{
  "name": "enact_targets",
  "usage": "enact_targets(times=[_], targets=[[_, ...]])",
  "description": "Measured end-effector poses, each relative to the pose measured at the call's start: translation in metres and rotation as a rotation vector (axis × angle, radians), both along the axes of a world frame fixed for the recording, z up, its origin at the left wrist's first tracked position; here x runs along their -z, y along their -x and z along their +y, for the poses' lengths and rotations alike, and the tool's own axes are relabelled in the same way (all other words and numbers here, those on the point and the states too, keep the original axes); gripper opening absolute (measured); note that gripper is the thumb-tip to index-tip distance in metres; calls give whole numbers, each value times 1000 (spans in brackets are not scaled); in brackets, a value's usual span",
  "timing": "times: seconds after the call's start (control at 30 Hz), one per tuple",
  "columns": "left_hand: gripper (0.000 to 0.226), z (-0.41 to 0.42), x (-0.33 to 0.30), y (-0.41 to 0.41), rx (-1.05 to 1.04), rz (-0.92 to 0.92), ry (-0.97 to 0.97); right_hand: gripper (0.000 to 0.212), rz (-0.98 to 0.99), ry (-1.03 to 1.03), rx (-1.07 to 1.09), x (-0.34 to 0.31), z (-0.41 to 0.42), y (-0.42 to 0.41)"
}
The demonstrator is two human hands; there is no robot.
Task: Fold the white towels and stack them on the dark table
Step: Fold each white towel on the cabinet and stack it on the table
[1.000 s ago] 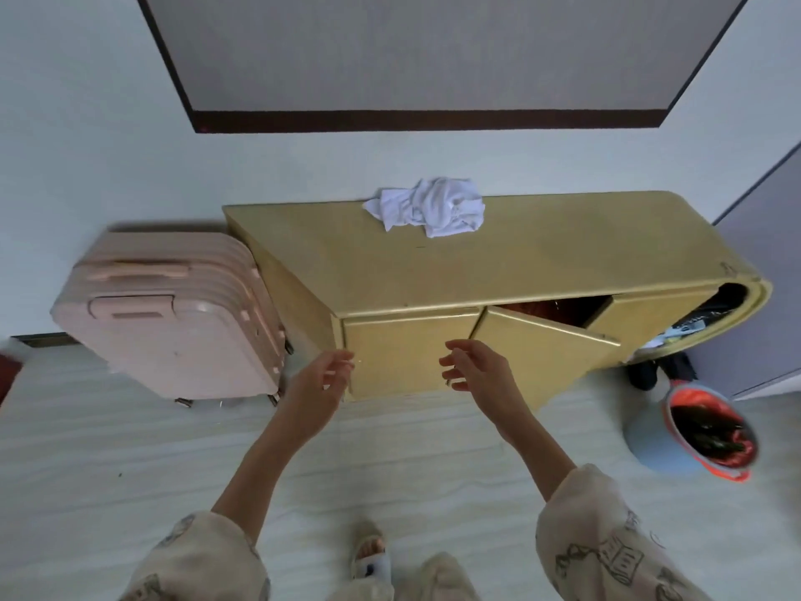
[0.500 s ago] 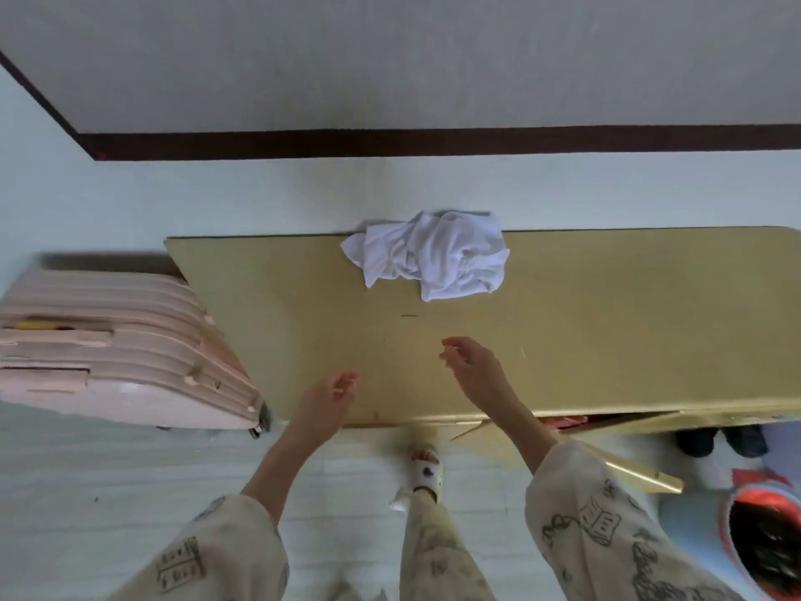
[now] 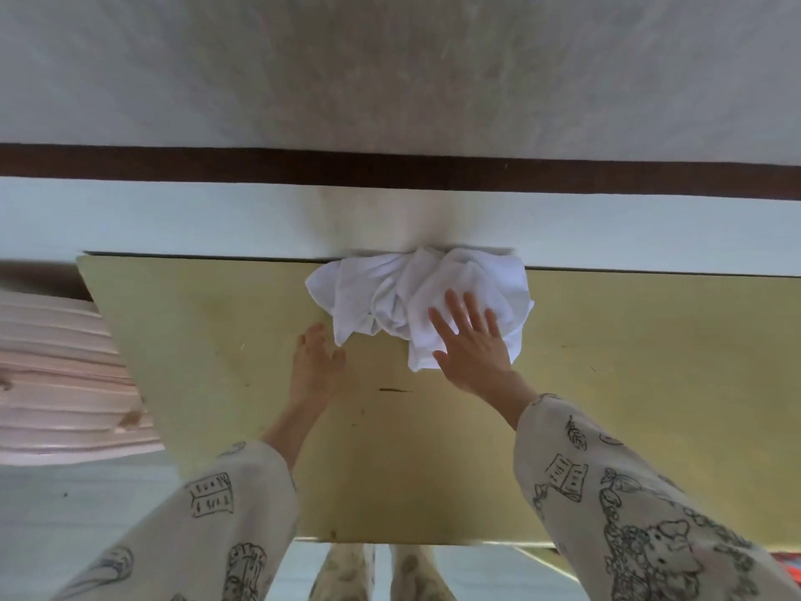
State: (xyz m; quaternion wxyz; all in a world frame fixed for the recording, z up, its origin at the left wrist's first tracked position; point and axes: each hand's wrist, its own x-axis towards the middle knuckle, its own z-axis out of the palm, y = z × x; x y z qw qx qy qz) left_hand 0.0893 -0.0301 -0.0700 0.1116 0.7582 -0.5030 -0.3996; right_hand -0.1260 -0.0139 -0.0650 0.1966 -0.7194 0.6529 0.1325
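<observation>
Hands reach the crumpled white towels: right hand lies flat and released on the heap, left hand loose beside it, holding nothing, on the yellow tabletop against the wall. Pickup appears underway; next, separate one towel.

Soft, even daylight with no glare and only a faint shadow on the wall at twelve o'clock, while motion blur smears the whole wide-angle picture, worst at nine o'clock, and straight lines bow toward the edges.

Right hand spread flat (fingers straight); left hand relaxed, loose.
</observation>
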Motion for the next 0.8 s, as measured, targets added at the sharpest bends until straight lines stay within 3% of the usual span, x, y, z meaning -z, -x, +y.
enact_targets(times=[0.3,0.47,0.57,0.67,0.8], targets=[[17,-37,13,13,-35,-111,29,64,-47,-74,-8,16,-4,12],[17,-51,-58,16,-29,47,328,60,-60,-181,8,4,-13,13],[7,-63,-110,12,58,142,406,49,-122,-251,110,-17,-27,6],[10,-68,-154,6,71,256,444,44,-300,-90,284,-53,-40,-5],[28,-57,-199,-4,178,305,486,73,-614,229,305,-104,-41,-35]])
